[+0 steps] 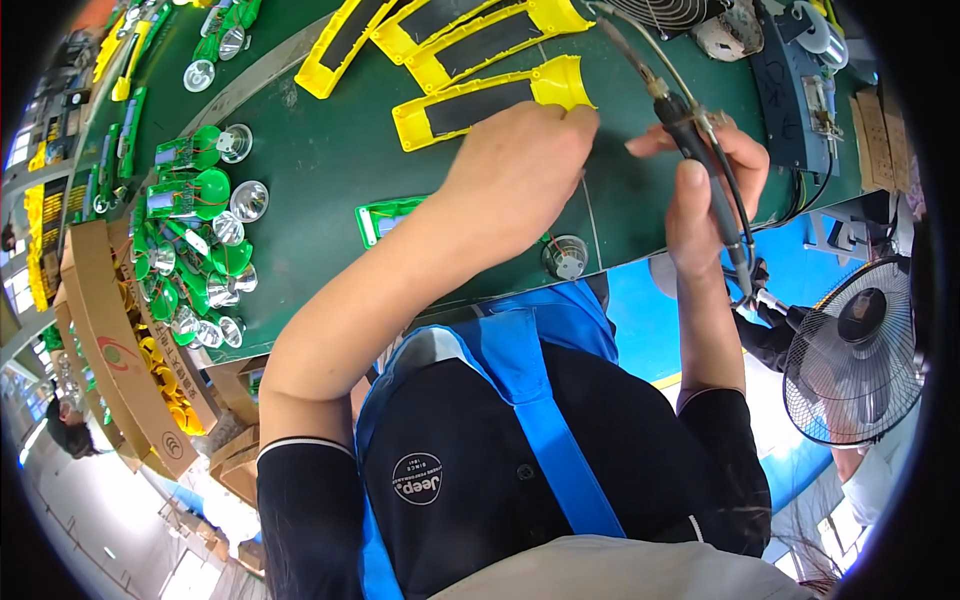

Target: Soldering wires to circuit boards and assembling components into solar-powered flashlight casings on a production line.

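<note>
My right hand (715,190) is closed round the black handle of a soldering iron (690,135), its metal end slanting up toward the back of the bench and its cable hanging below. My left hand (525,175) is bent with fingers pinched together, right by the near end of a yellow plastic housing (470,105) with a dark inset. What its fingertips hold, if anything, is hidden. Under my left forearm lies a green plastic part (378,222) with a pale blue piece inside, partly covered. A round silver reflector (565,257) with thin wires sits by the bench's front edge.
Several more yellow housings (345,45) lie farther back. Green lamp parts with reflectors (190,260) are heaped at left, beside a cardboard box (105,330) of yellow pieces. A grey-blue device (795,100) carrying a wire spool stands right. A black fan (855,350) is lower right.
</note>
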The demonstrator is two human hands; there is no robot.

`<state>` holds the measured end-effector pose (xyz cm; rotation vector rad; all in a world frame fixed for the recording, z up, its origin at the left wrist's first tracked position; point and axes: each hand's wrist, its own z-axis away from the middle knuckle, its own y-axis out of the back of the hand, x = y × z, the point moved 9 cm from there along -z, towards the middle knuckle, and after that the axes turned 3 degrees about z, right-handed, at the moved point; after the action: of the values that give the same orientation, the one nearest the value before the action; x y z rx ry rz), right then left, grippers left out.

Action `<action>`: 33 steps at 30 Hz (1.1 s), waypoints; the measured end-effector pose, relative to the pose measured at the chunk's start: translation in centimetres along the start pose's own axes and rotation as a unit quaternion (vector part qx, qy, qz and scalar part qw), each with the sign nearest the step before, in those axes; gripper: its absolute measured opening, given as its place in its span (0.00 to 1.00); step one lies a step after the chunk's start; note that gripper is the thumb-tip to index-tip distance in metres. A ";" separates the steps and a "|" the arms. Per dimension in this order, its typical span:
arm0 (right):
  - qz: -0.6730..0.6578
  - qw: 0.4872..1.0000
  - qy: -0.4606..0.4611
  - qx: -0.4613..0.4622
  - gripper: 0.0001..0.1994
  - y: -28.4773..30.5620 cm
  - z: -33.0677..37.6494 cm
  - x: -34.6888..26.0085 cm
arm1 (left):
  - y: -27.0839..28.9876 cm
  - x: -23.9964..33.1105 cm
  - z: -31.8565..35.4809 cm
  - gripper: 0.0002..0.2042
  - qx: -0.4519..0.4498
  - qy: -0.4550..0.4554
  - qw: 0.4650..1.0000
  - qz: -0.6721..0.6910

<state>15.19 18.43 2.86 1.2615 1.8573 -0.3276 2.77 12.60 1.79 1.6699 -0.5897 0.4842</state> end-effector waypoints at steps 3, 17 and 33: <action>-0.004 1.000 0.024 -0.008 0.17 -1.0 -0.6 -0.2 | -0.5 -0.6 -0.1 0.05 -0.016 -0.003 1.000 0.001; 0.014 0.993 0.014 -0.112 0.12 -3.1 0.9 2.2 | 4.2 -8.6 5.4 0.02 0.051 0.237 0.921 0.304; -0.116 0.894 -0.404 -0.157 0.08 -3.3 0.3 6.8 | 2.2 -4.5 1.9 0.02 -0.091 -0.063 0.989 -0.093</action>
<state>11.58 21.10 -3.28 0.5384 1.2523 -0.5553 -2.12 10.96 0.37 1.5710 -0.5466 0.1845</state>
